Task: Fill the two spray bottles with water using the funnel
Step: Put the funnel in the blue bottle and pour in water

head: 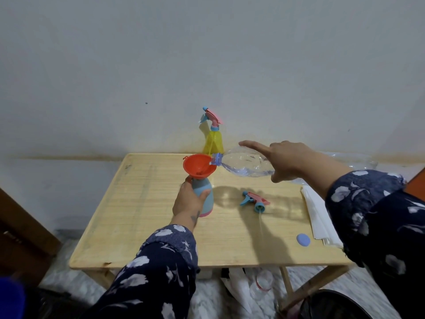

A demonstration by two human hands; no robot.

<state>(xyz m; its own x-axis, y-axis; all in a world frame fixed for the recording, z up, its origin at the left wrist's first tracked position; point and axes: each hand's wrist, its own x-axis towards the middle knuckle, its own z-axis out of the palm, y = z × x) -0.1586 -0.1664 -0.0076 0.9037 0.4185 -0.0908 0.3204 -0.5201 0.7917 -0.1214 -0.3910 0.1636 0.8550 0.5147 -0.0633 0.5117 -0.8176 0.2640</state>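
A blue spray bottle (205,192) with a pink base stands on the wooden table (161,226), its head off. My left hand (187,199) grips its body. An orange funnel (197,166) sits in its neck. My right hand (285,160) holds a clear plastic water bottle (243,163) tipped on its side, its mouth over the funnel's rim, index finger stretched out along the top. A yellow spray bottle (213,140) with its pink and blue head on stands at the table's far edge by the wall. The loose spray head (254,200) lies on the table with its tube pointing toward me.
A blue bottle cap (303,239) lies near the right front of the table. White folded paper (318,217) rests along the right edge. Clear plastic wrap (358,162) lies behind my right arm. Bottles and bags (257,286) sit on the floor under the table.
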